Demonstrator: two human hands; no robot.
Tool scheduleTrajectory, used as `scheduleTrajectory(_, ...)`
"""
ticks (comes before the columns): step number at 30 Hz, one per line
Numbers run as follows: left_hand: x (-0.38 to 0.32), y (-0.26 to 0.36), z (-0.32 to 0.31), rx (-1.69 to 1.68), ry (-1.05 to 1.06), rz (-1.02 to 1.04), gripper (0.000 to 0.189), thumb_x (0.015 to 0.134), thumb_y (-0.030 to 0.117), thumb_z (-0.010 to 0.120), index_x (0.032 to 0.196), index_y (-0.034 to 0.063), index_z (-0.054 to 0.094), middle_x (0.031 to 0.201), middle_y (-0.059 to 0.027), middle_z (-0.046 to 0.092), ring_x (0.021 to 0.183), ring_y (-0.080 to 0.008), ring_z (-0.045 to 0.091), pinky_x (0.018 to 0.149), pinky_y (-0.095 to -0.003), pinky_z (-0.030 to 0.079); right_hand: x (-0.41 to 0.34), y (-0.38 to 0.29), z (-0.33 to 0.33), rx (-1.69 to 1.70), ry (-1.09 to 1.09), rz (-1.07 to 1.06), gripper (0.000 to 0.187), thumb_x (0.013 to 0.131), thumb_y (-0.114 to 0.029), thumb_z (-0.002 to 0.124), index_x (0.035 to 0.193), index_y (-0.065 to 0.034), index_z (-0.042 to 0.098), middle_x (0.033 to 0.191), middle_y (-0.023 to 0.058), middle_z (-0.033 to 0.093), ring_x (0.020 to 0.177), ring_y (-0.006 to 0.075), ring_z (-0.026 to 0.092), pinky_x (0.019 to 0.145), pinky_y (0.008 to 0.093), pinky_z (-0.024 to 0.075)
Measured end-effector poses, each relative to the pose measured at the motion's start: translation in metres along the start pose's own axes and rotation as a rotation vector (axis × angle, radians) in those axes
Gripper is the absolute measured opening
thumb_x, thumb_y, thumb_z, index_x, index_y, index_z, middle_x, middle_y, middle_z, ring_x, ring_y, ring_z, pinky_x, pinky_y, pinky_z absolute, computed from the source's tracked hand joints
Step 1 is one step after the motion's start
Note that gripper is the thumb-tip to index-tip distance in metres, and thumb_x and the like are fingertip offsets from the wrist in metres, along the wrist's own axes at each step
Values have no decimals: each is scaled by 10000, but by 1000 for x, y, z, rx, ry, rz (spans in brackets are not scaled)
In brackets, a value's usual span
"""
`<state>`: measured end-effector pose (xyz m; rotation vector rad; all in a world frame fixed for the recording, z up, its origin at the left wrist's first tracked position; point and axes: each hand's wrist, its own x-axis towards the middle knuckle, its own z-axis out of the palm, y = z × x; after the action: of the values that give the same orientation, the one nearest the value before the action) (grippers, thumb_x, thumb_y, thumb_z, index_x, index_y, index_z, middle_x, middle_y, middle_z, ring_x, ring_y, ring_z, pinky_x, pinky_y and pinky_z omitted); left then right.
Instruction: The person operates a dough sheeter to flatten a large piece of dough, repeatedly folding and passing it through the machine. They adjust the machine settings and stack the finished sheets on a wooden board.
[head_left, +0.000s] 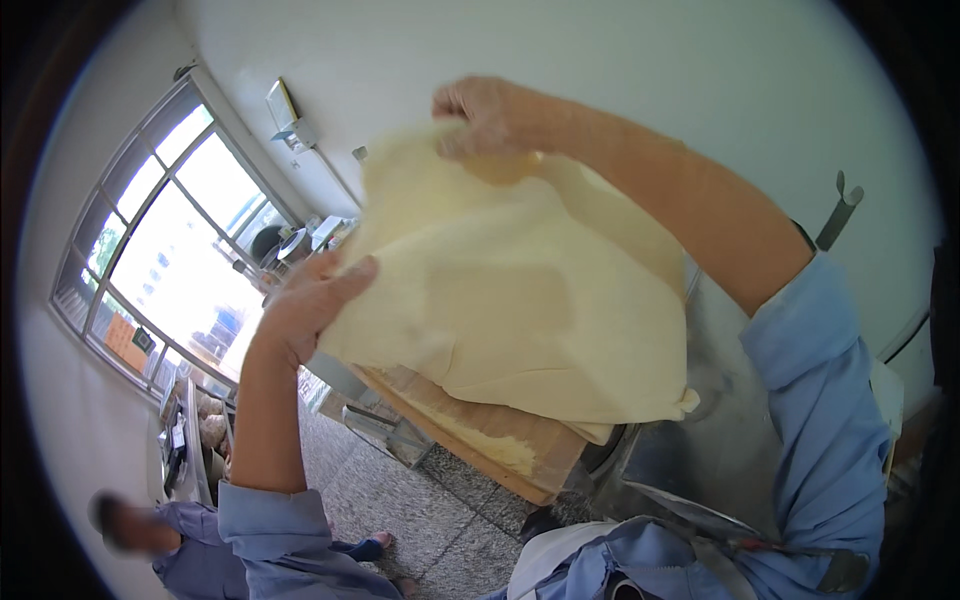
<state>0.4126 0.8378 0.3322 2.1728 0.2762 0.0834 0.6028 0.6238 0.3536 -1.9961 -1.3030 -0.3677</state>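
Note:
A large, thin sheet of pale yellow dough (495, 300) hangs spread out between my two hands. My left hand (311, 300) grips its left edge, thumb on the near side. Higher up, my right hand (491, 112) pinches the far upper edge; motion blurs both it and that part of the dough. The sheet's lower edge droops in folds over a wooden board (553, 442), whose surface bears yellowish flour or meal (495, 442). Much of the board is hidden behind the dough.
To the right stands a metal machine or worktop (720, 405). A person (195, 547) is at lower left, near a shelf (199, 442) holding various items. Speckled tile floor (397, 480) shows below. A large window (180, 240) fills the left wall.

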Motion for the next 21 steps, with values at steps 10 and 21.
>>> scheduleTrajectory(10, 4, 133, 16, 120, 350, 749, 440, 757, 137, 748, 1137, -37, 610, 936, -126, 684, 758, -175, 677, 701, -289, 552, -41, -25, -147, -163, 199, 372, 565, 831, -201, 681, 1329, -51, 462, 1273, 167, 537, 1190, 281, 500, 1009, 379, 412)
scheduleTrajectory(21, -20, 75, 122, 372, -164, 1017, 313, 791, 155, 736, 1066, 28, 658, 906, -59, 644, 832, -138, 604, 733, -295, 513, -143, 40, -117, -637, -191, 172, 217, 718, -149, 703, 858, -34, 582, 811, 123, 638, 811, 307, 625, 713, 420, 486)
